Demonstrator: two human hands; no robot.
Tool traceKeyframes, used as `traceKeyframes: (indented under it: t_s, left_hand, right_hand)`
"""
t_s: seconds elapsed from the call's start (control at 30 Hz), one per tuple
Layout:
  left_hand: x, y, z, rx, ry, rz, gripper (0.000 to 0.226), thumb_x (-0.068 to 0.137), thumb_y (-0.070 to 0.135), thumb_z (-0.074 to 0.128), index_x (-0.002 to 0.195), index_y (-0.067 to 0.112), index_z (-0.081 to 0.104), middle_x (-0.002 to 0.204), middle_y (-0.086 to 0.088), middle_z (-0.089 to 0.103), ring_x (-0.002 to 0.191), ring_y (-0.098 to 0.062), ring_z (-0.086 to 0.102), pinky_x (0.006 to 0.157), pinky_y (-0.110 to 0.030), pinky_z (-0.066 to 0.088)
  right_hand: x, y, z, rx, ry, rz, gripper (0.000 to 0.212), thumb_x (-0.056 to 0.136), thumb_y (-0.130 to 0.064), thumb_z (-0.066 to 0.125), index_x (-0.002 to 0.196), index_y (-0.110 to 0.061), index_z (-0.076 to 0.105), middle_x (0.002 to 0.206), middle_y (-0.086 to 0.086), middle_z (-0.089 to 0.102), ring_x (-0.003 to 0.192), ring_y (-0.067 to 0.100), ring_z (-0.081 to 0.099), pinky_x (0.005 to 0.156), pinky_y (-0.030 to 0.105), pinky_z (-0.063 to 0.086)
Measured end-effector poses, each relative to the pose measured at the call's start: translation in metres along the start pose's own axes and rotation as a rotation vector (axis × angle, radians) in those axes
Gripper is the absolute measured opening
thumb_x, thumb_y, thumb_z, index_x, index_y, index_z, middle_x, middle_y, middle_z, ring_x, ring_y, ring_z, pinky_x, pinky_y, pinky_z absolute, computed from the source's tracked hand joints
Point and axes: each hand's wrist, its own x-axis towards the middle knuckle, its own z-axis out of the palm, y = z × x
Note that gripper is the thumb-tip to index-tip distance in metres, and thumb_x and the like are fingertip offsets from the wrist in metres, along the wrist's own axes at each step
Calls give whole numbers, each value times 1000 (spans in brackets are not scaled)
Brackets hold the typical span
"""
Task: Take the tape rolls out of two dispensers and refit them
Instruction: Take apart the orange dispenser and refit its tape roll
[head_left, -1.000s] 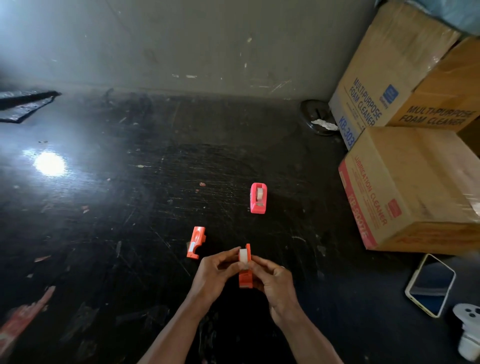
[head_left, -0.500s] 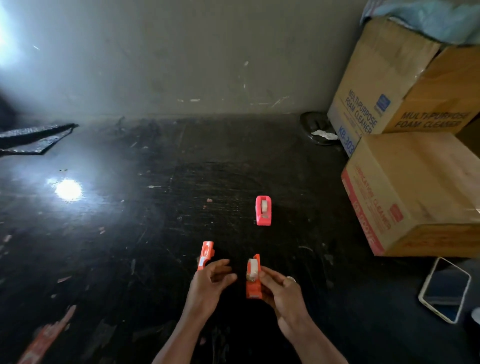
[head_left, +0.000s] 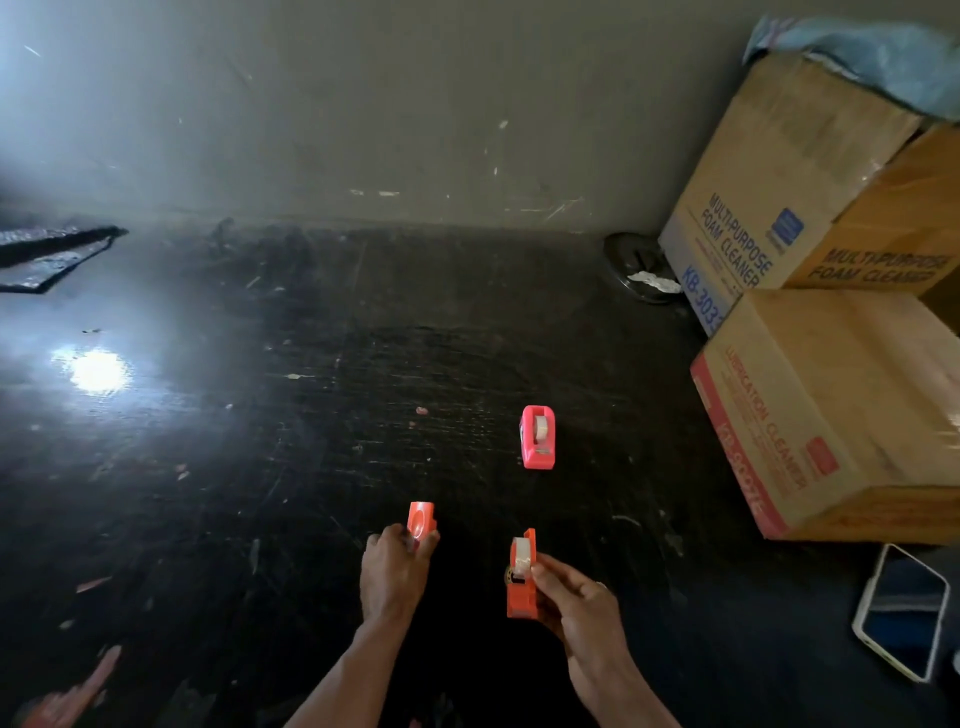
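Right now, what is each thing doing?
Pink dispenser: standing on the floor, loaded.
Orange dispenser: side open, tape roll inside, held by right hand.
Orange cover: off, pinched by left hand.
Phone: lying flat on the floor.

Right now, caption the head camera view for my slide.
Left hand grips an orange cover, right hand holds the orange dispenser body with tape roll; pink dispenser beyond.

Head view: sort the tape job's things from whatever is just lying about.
Job: orange dispenser with tape roll, held by right hand; orange cover piece, held by left hand; pink dispenser.
Lying about: cardboard boxes; phone; blue cloth.
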Motion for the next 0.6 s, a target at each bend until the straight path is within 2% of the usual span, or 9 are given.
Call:
traceKeyframes:
  t_s: [0.07,0.1,0.2,0.3,0.37,0.47,0.6]
  left_hand:
    - [3,1,3,30,-1,28,40,96,46,63,120,14,65,113,-5,61,89,-12,55,72,-30,43]
    - [5,1,4,32,-1,37,40,97,44,62,123,14,63,114,-4,60,91,-13,56,74,-31,44]
    - [10,-2,4,-5,-17,44,35,98,42,62,121,16,65,108,0,59,89,-14,61,75,-31,49]
    - [16,-7,5,-131,-41,20,31,97,33,65,122,15,68,104,0,70,88,-16,70,78,-37,60]
    - [15,-10,8,-114,-64,46,30,96,25,66,125,15,66,105,-2,72,89,-18,71,76,-36,59]
    - [11,-15,12,-70,-72,93,29,97,18,64,126,19,68,106,0,71,88,-13,68,70,-28,54]
    - [10,-16,16,-62,-61,71,33,96,21,65,129,25,67,110,1,70,95,-14,68,79,-31,56]
  right_hand:
    - [4,0,3,-9,12,-9,21,89,-17,76,109,-20,78,104,7,81,106,28,74,105,51,53]
    - [5,0,4,-14,12,-9,22,89,-17,76,110,-19,78,102,7,82,105,28,74,105,51,53]
    - [8,-5,9,-19,4,-2,21,90,-16,75,110,-19,78,105,8,81,105,27,74,104,51,53]
    - [9,-10,16,-37,13,-17,17,90,-17,75,105,-22,79,110,5,79,108,24,72,108,49,51]
    - [10,-14,21,-53,13,-36,12,92,-17,73,99,-26,77,110,4,78,109,21,71,109,47,50]
    - [10,-18,27,-54,-7,-40,12,94,-16,72,99,-26,74,106,3,77,104,19,69,108,45,50]
    - [13,-16,28,-64,-11,-38,16,94,-16,71,108,-24,74,107,2,77,103,18,70,104,43,52]
